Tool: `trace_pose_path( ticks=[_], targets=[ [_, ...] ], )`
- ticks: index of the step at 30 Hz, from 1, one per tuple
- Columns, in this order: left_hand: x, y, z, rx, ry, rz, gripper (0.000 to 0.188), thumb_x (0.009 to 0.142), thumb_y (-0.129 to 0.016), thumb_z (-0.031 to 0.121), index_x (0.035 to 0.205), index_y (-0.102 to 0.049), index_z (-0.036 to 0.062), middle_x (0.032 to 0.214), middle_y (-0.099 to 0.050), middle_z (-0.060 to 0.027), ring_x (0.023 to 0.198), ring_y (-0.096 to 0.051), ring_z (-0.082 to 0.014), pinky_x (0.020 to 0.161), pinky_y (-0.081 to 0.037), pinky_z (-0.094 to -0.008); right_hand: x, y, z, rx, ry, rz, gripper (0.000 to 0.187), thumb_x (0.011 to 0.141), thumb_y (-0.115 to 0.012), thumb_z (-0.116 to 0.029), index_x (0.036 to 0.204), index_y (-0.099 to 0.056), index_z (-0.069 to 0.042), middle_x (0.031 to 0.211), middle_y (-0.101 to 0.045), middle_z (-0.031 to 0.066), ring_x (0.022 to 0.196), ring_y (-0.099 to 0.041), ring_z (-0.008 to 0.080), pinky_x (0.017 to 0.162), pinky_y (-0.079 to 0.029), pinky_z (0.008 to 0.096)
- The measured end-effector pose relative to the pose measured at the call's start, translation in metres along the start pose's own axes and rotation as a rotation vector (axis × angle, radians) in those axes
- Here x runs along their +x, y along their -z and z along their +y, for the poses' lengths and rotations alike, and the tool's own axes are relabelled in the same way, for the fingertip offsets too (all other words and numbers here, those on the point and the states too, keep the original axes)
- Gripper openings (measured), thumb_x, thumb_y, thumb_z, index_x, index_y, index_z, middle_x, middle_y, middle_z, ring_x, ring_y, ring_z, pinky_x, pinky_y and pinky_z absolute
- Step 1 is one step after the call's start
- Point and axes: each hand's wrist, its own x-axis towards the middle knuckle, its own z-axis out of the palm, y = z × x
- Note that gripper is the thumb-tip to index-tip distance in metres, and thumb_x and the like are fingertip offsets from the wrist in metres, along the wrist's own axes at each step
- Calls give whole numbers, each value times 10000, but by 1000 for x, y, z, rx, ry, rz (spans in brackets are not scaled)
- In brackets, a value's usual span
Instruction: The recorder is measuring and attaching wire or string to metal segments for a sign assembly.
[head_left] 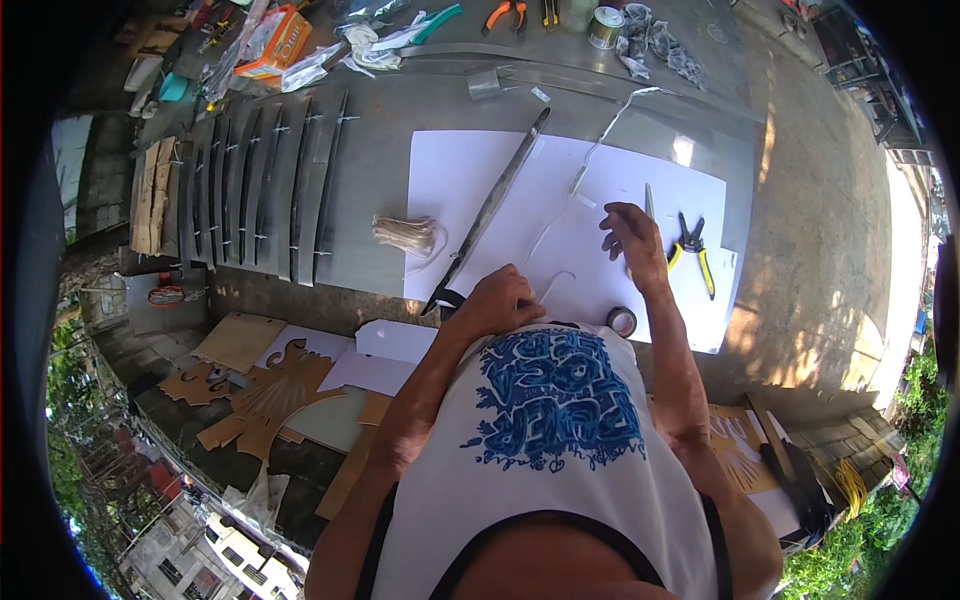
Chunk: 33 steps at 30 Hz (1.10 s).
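My left hand [502,300] rests at the near edge of the white sheet [470,165], close to my shirt. Its fingers are curled, and whatever they may hold is hidden; a thin white cord [560,280] curves beside it. Above the sheet hangs my right hand [634,242], fingers bent but apart, nothing visible in them. Left of centre, a long dark metal strip [497,200] lies slantwise. Another white cord [607,130] runs up past the sheet's far edge. Right of my right hand lie yellow-and-black wire strippers [690,243] and a pointed metal blade [649,200]. A tape roll [621,320] sits nearby.
Left of the sheet lies a cord bundle [404,235], then several tied metal strips [270,190] in a row. Along the far side are orange-handled pliers [505,15], a can [605,28], rags [660,48] and an orange box [274,42]. Cut brown panels [285,390] lie lower left.
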Motion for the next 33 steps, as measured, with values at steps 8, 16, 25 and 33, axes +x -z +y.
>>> trace_pose_path(
  ticks=[8, 16, 25, 33],
  targets=[
    [-2, -13, -19, -36, 67, 64, 290, 795, -761, 277, 724, -708, 1, 743, -635, -120, 872, -582, -292, 776, -486, -409, 88, 30, -11, -158, 38, 175, 282, 956, -573, -182, 1092, -682, 40, 863, -723, 109, 603, -686, 163, 492, -518, 275],
    [8, -5, -15, -42, 96, 14, 272, 809, -744, 286, 780, -735, 16, 769, -649, -111, 899, -577, -282, 808, -486, -400, 159, 14, 7, -659, 36, 263, 475, 901, -664, -478, 948, -729, -10, 790, -722, 135, 654, -715, 243, 614, -560, 386],
    [16, -1, -12, 55, 43, 28, 242, 817, -753, 279, 850, -763, 39, 892, -697, -96, 948, -592, -280, 849, -488, -393, 165, 6, 12, -846, 108, 369, 248, 808, -650, -287, 877, -712, -58, 833, -721, 195, 803, -701, 400, 725, -559, 475],
    [54, 28, 16, -281, 8, 404, 270, 890, -731, 168, 1103, -693, 6, 1078, -721, -140, 923, -706, -243, 793, -554, -374, 110, 6, 11, -524, 338, 447, 214, 861, -628, -221, 845, -639, -8, 743, -698, 180, 662, -690, 368, 682, -556, 440]
  ],
)
